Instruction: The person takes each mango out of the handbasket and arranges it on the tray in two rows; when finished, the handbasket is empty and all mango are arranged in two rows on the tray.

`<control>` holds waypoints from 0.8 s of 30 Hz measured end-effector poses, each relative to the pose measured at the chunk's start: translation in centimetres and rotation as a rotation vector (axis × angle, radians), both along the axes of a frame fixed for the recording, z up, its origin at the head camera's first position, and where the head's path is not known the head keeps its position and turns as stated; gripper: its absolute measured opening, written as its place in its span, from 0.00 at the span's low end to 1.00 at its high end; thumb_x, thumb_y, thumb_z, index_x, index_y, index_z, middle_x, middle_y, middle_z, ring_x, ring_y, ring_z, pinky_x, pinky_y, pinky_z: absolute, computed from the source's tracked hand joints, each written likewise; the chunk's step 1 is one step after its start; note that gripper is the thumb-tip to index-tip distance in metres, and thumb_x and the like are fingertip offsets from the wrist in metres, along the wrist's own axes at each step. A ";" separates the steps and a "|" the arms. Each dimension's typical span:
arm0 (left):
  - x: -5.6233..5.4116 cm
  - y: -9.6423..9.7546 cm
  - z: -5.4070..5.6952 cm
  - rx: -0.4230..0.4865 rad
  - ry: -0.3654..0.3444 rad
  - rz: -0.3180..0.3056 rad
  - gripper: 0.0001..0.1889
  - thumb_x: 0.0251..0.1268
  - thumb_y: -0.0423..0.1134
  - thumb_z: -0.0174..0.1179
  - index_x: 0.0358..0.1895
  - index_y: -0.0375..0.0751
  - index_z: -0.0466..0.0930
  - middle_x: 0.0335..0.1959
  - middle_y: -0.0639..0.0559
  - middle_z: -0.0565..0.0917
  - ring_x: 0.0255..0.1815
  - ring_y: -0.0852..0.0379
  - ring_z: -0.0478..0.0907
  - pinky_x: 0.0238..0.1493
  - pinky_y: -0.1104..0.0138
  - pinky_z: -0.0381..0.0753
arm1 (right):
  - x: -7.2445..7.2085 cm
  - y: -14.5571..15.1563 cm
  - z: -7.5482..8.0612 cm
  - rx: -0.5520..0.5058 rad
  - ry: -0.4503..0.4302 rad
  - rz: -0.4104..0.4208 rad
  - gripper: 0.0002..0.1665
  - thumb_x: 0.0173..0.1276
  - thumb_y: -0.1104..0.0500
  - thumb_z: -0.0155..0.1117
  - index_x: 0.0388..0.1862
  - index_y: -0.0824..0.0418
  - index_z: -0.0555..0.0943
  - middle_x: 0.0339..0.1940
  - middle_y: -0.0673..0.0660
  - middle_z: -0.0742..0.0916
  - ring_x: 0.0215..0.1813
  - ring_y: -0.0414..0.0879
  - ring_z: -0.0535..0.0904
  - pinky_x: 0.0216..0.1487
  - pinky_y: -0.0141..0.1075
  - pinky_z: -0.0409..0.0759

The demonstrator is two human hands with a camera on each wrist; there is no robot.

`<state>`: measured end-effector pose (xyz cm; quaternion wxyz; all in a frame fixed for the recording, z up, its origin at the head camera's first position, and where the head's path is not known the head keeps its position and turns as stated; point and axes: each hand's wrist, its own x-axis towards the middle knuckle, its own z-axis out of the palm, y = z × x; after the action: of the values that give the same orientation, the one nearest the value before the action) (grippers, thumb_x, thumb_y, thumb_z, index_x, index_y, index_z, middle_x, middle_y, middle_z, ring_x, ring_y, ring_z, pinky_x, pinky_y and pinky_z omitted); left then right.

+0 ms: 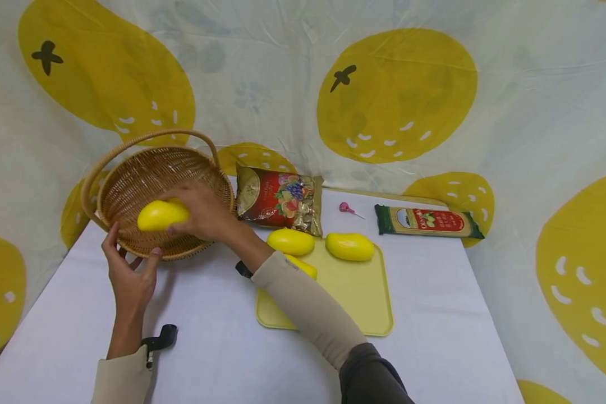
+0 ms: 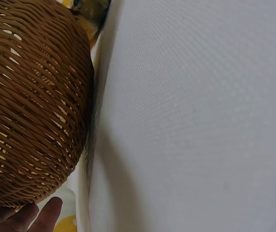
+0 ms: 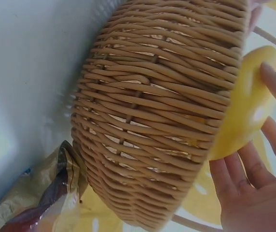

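A yellow mango [image 1: 160, 216] is held in my right hand [image 1: 202, 213], over the mouth of a wicker basket [image 1: 143, 168] with a tall hoop handle. The right wrist view shows fingers and thumb round this mango [image 3: 249, 106] just beyond the basket's rim. My left hand [image 1: 131, 280] grips the near left rim of the basket, its thumb and fingers spread along the edge. Fingertips [image 2: 48, 212] show against the wicker side [image 2: 32, 106] in the left wrist view.
A yellow tray [image 1: 353, 308] carries several mangoes, one [image 1: 350, 247] at its back right; my right forearm partly covers another [image 1: 305, 268]. Behind stand a red and gold fruit-print bag [image 1: 278, 196], a pink lollipop [image 1: 345, 207] and a green-ended Olivoilà packet [image 1: 429, 220].
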<state>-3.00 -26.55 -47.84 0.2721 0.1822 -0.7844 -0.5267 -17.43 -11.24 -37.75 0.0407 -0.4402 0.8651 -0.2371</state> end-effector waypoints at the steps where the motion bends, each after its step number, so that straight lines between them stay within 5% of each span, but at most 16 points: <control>1: 0.0 0.0 0.0 0.003 0.001 0.000 0.48 0.69 0.36 0.66 0.85 0.62 0.49 0.86 0.60 0.55 0.83 0.43 0.63 0.76 0.48 0.76 | 0.1 0.2 0.1 -0.011 0.005 -0.007 0.39 0.66 0.40 0.78 0.75 0.41 0.78 0.75 0.47 0.80 0.77 0.43 0.70 0.76 0.35 0.69; 10: 0.0 0.0 0.0 -0.002 0.006 0.005 0.48 0.68 0.36 0.66 0.85 0.62 0.49 0.86 0.59 0.56 0.83 0.43 0.63 0.74 0.47 0.77 | 1.3 2.6 1.1 -0.132 0.075 -0.058 0.39 0.65 0.40 0.79 0.74 0.44 0.79 0.72 0.47 0.82 0.73 0.44 0.74 0.70 0.34 0.74; 24: -0.1 -0.2 -0.2 -0.009 0.014 0.000 0.48 0.69 0.35 0.67 0.85 0.61 0.49 0.86 0.58 0.56 0.83 0.43 0.63 0.75 0.50 0.76 | 3.2 7.3 1.8 -0.288 0.051 -0.111 0.37 0.64 0.43 0.79 0.71 0.45 0.82 0.63 0.50 0.84 0.65 0.44 0.75 0.61 0.32 0.76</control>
<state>-3.11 -26.74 -48.07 0.2784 0.1772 -0.7849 -0.5244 -14.26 -3.96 -35.94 -0.0578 -0.3988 0.8459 -0.3493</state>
